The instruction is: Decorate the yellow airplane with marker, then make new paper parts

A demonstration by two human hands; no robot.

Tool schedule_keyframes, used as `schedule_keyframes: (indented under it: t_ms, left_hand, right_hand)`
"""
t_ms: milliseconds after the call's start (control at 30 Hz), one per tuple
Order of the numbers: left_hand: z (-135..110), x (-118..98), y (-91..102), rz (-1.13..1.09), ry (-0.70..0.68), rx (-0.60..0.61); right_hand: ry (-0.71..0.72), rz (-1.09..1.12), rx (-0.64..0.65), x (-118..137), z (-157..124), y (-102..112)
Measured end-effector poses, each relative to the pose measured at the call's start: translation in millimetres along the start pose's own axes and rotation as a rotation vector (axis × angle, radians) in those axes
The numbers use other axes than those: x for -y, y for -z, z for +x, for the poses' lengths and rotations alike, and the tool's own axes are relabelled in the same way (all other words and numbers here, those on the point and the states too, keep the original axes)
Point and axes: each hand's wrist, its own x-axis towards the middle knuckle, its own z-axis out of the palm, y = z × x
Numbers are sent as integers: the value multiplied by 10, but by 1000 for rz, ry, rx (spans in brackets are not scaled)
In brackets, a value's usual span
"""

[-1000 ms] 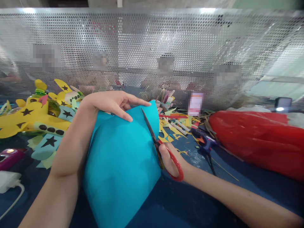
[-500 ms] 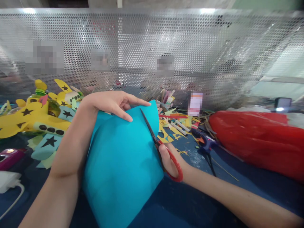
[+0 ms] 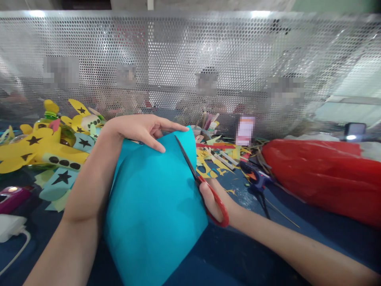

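A large sheet of bright blue paper bends upward in front of me, its top edge standing away from the table. My left hand grips it at that edge, thumb on the near face and index finger along the top; the other fingertips are partly hidden. In my right hand is a pair of scissors with red handles, thumb through one loop. The dark blade in view points up and left over the paper, near its upper right part. Whatever lies behind the sheet is hidden.
Yellow paper shapes with black stars and a bottle stand at left, near a white charger. Paper scraps, a glue gun and a red plastic bag lie right. People sit behind the perforated metal screen.
The paper's upper right flap has shifted slightly left, and its lower right corner slightly right. Both hands and the scissors stay almost in place.
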Motion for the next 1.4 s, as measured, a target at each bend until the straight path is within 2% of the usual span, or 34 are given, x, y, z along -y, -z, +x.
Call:
schedule_keyframes:
  t_ms: [233, 400, 633, 833, 1267, 1400]
  left_hand:
    - [12, 1, -6, -8, 7, 37]
    - [35, -39, -33, 5, 38, 58]
    - [45, -56, -47, 39, -6, 71]
    - [40, -73, -46, 64, 38, 52]
    - [43, -67, -50, 49, 45, 50]
    - [58, -57, -70, 44, 36, 5]
  right_hand:
    - [73, -9, 6, 20, -3, 12]
    - [45, 0, -11, 70, -12, 24]
    - [30, 4, -27, 103, -25, 29]
    - [39, 17, -20, 67, -21, 12]
    - [-9, 11, -18, -10, -3, -21]
    - [-17, -6, -21, -51, -10, -42]
